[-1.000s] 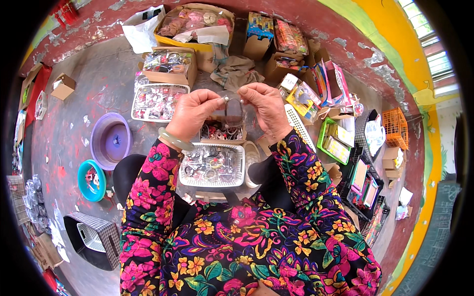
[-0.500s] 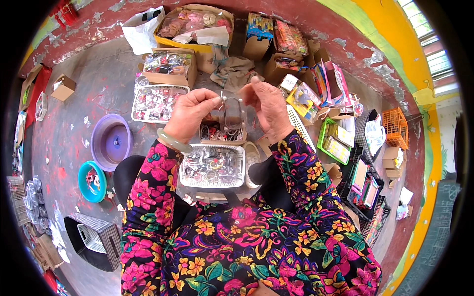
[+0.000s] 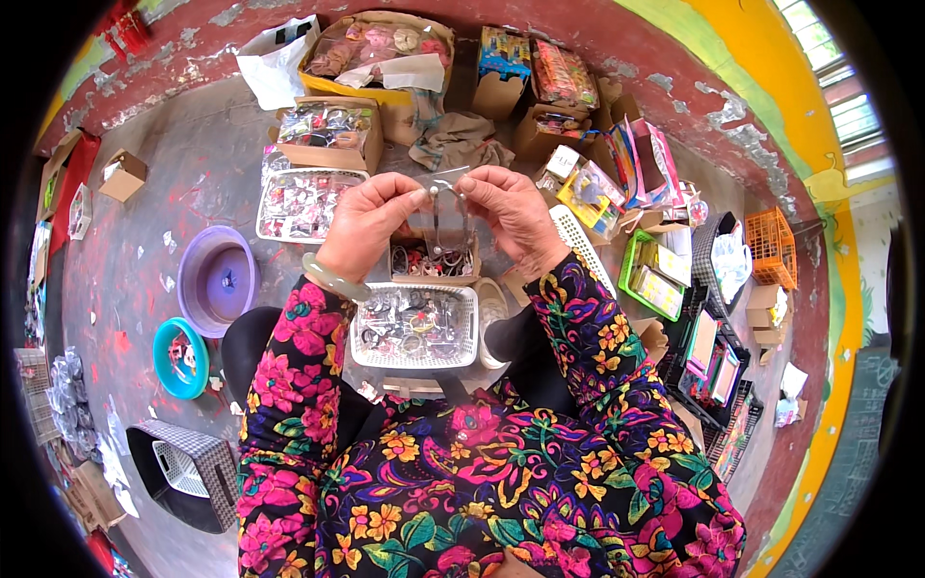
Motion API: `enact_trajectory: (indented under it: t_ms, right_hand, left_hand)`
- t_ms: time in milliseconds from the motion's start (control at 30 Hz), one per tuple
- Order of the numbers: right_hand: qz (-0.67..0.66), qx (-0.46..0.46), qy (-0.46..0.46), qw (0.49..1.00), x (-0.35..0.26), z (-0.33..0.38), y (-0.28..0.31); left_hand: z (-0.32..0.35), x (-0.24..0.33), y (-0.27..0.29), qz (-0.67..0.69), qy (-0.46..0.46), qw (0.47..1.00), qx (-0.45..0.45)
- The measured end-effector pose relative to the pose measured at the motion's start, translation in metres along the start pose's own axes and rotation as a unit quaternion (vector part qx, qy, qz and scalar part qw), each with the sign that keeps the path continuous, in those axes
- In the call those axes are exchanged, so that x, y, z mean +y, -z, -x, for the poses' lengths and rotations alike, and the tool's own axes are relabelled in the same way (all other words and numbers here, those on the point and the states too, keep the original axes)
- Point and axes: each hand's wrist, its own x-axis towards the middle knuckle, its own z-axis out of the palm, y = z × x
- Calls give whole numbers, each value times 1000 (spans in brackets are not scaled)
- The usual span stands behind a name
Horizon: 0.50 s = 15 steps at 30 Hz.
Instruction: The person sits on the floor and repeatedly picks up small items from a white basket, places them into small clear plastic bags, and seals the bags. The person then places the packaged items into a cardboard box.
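A small clear plastic bag hangs between my two hands, with a thin dark loop like a hair tie inside it. My left hand pinches the bag's upper left corner, and a pale bangle circles that wrist. Thumb and fingers of my right hand close on its upper right edge. Beneath the bag stands a small cardboard box of dark and reddish loops. Closer to me, a white plastic basket holds several bagged pieces, some with dark rings.
Left of my hands is another white basket of small packets, with a purple basin and a teal basin further left. Cartons, including a yellow-edged box, line the far wall. A green tray and black crates stand at right.
My right hand, open beside the bag before, has moved left and now pinches its upper edge. The bag hangs more spread between both hands.
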Motion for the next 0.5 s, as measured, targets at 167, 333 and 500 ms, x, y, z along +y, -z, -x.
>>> enact_trajectory:
  t_ms: [167, 333, 500]
  right_hand:
    - [23, 10, 24, 999, -1, -2, 1]
    - [123, 23, 69, 990, -5, 2, -2]
    - [118, 27, 71, 990, -6, 3, -2]
  left_hand:
    - [-1, 1, -2, -19, 6, 1000, 24]
    - [1, 0, 1, -50, 17, 998, 31]
    - [1, -1, 1, -60, 6, 998, 30]
